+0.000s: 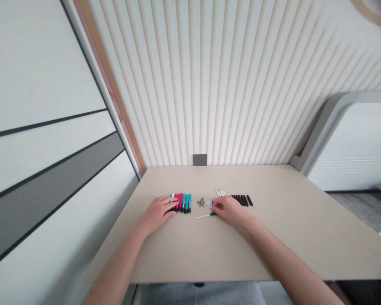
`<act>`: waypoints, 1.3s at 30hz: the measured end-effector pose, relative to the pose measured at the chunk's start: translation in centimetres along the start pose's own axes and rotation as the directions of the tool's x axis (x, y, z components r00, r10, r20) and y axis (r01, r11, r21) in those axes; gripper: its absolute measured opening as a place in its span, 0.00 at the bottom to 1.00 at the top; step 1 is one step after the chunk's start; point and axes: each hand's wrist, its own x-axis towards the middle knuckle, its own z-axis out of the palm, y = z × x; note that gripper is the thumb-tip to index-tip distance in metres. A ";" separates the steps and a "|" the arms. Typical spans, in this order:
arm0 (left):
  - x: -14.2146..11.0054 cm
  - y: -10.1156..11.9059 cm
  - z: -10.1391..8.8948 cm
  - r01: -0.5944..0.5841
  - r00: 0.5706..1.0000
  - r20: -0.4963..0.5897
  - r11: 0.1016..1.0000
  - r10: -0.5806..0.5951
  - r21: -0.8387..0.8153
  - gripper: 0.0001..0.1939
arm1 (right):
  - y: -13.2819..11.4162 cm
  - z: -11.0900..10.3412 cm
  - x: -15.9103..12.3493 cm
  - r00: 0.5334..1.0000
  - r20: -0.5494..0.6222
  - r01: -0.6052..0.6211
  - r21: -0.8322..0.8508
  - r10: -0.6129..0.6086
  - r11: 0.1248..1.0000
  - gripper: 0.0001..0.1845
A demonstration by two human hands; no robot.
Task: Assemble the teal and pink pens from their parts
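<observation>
On the beige tabletop (273, 237) lies a tight row of teal and red markers (184, 203). My left hand (158, 212) rests flat with its fingertips over the row's left part, hiding some of the markers. My right hand (227, 210) sits with curled fingers beside a small heap of grey metal parts (201, 202). A thin white-shafted tool with a black handle (203, 215) lies under those fingertips. White sticks (220, 192) and a row of black pen-like pieces (241, 200) lie just beyond that hand. Whether it grips anything is hidden.
The table's far edge meets a ribbed cream wall panel, with a grey wall socket (200, 159) just above it. A striped wall panel (51, 140) runs along the left side. A white cabinet-like unit (352, 146) stands at the right, beyond the table.
</observation>
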 end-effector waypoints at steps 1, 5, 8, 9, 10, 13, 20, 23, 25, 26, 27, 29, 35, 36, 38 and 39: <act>0.0 0.0 0.0 0.005 1.000 -0.003 1.000 -0.005 -0.001 0.16 | 0.0 0.0 0.0 1.000 -0.001 0.000 -0.002 0.000 1.000 0.11; 0.0 0.2 0.0 0.001 1.000 -0.009 1.000 -0.001 0.010 0.18 | 0.2 -0.2 0.0 1.000 0.016 0.022 0.009 -0.022 1.000 0.09; 0.1 0.4 0.0 -0.022 1.000 -0.018 1.000 0.022 0.008 0.19 | 0.3 -0.3 0.0 0.998 0.048 0.049 0.029 -0.050 0.998 0.09; 0.2 0.5 0.0 -0.031 0.999 -0.014 0.999 0.031 0.007 0.19 | 0.3 -0.2 0.1 0.997 0.048 0.052 0.024 -0.053 0.998 0.09; 0.3 0.6 0.0 -0.041 0.999 -0.009 0.999 0.041 0.006 0.19 | 0.3 -0.2 0.1 0.998 0.043 0.051 0.014 -0.052 0.999 0.09; 0.6 0.7 0.1 -0.066 0.998 0.015 0.998 0.066 0.001 0.18 | 0.2 0.1 0.1 0.999 0.022 0.025 -0.022 -0.025 0.999 0.10; 0.8 0.6 0.3 -0.075 0.997 0.015 0.997 0.076 -0.020 0.16 | -0.1 0.2 0.2 0.998 0.056 -0.005 0.019 0.004 1.000 0.10; 0.9 0.9 0.2 -0.070 0.998 0.004 0.997 0.070 -0.016 0.18 | -0.1 0.1 0.3 0.998 0.066 -0.014 0.026 0.013 1.000 0.09; 1.0 1.2 0.1 -0.071 0.997 -0.002 0.997 0.071 -0.012 0.18 | -0.1 0.1 0.3 0.998 0.060 -0.017 0.019 0.016 1.000 0.09; 1.1 1.3 0.1 -0.073 0.997 -0.001 0.997 0.073 -0.011 0.18 | -0.1 0.2 0.4 0.998 0.057 -0.018 0.014 0.017 1.000 0.09; 1.2 1.5 0.1 -0.077 0.997 0.002 0.997 0.077 -0.011 0.18 | -0.1 0.3 0.4 0.998 0.057 -0.019 0.011 0.018 1.000 0.09; 1.5 1.8 0.1 -0.081 0.997 0.009 0.997 0.081 -0.010 0.17 | -0.1 0.5 0.6 0.998 0.058 -0.022 0.008 0.021 1.000 0.08; 1.9 2.1 0.4 -0.082 0.996 0.025 0.997 0.082 0.011 0.15 | -0.3 0.7 0.7 0.998 0.069 -0.012 0.021 0.010 1.000 0.08; 1.9 2.1 0.4 -0.080 0.996 0.025 0.997 0.080 0.013 0.15 | -0.4 0.7 0.7 0.998 0.063 -0.004 0.028 0.002 1.000 0.08; 1.9 2.2 0.4 -0.077 0.997 0.021 0.997 0.076 0.016 0.15 | -0.4 0.7 0.6 0.999 0.045 0.014 0.050 -0.016 0.999 0.08; 1.8 2.2 0.3 -0.075 0.997 0.016 0.997 0.075 0.020 0.16 | -0.5 0.7 0.6 0.999 0.036 0.018 0.063 -0.020 0.998 0.09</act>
